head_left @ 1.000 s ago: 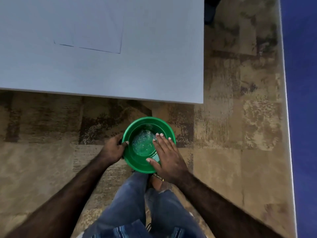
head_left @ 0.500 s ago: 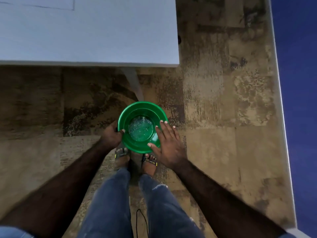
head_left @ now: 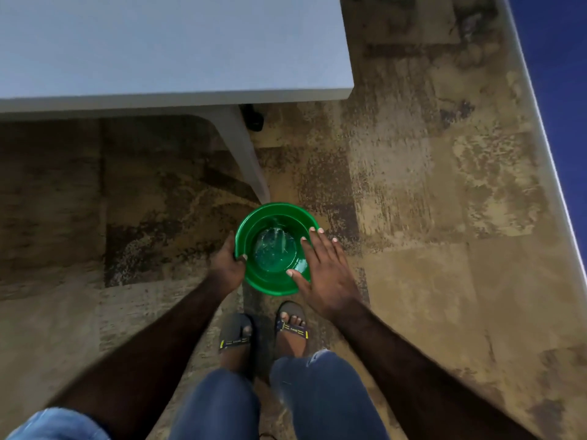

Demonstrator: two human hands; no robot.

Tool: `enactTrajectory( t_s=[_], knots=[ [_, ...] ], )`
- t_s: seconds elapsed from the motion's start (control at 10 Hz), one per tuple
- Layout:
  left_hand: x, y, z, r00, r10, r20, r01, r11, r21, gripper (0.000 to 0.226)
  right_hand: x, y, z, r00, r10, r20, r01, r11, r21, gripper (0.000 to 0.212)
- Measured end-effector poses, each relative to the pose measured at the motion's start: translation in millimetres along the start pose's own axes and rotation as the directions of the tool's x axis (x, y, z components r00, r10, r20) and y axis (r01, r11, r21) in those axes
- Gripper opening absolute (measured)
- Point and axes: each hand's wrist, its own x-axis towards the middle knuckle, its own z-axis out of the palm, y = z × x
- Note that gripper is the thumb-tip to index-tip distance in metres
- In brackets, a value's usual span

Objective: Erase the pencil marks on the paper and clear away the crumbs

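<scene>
Hands on the bucket, both of them, low over the floor. Left hand (head_left: 227, 263) is clamped on the left rim of the green bucket (head_left: 275, 285), thumb hooked over the lip, fingers tucked out of sight underneath. Right hand (head_left: 327, 274) lies flat and spread across the right side of the opening, palm down, fingers (head_left: 313, 246) reaching over the rim and the thumb pointing in across the near edge; nothing gripped there, just a loose, splayed hand resting on the rim. Down inside, the bucket's base shows pale specks and streaks, too blurred to say what they are. The bucket sits just in front of the near end of a white table leg (head_left: 246, 154), which slants away toward the far left. Above it the white table (head_left: 174, 52) fills the far left of the view, its top bare in the part that shows; the paper is out of frame, so its whereabouts cannot be told. Mottled brown carpet (head_left: 413, 201) runs everywhere else, with a blue wall (head_left: 562, 74) along the right edge. Near side: two feet in dark sandals (head_left: 290, 327), toes just short of the bucket, and blue jeans (head_left: 320, 395) below them.
</scene>
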Motion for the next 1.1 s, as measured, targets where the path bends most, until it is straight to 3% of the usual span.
enactTrajectory(
  t_s=[0.3, 0.6, 0.8, 0.9, 1.0, 1.1],
  knots=[
    [87.4, -55.1, 50.1, 0.998, 0.013, 0.053, -0.014, 1.0, 0.021, 0.045, 68.0, 28.6, 71.9, 1.0, 0.019, -0.013, -0.019, 0.999, -0.033, 0.082],
    [113.0, -81.2, 65.2, 0.998, 0.059, 0.038, -0.065, 0.984, 0.163, 0.052, 87.4, 36.9, 100.6, 0.999, 0.029, -0.013, -0.03, 0.997, -0.07, 0.083],
    [137.5, -101.5, 68.9, 0.981, -0.195, 0.013, 0.194, 0.977, 0.092, 0.035, 82.6, 35.4, 96.8, 0.998, 0.005, -0.059, -0.008, 0.998, -0.058, 0.085],
    [128.8, -101.8, 65.4, 0.977, -0.211, -0.019, 0.211, 0.964, 0.164, 0.047, 72.0, 30.1, 83.0, 0.999, 0.011, -0.044, -0.014, 0.998, -0.059, 0.084],
    [90.0, -75.7, 50.3, 0.993, -0.087, -0.081, 0.104, 0.966, 0.237, 0.047, 53.7, 18.1, 53.2, 0.999, 0.011, -0.037, -0.013, 0.999, -0.037, 0.083],
    [48.7, -46.5, 34.9, 0.982, 0.128, -0.141, -0.087, 0.96, 0.266, 0.056, 32.0, 2.7, 22.7, 0.998, -0.009, -0.056, 0.008, 1.0, -0.026, 0.083]
  ],
)
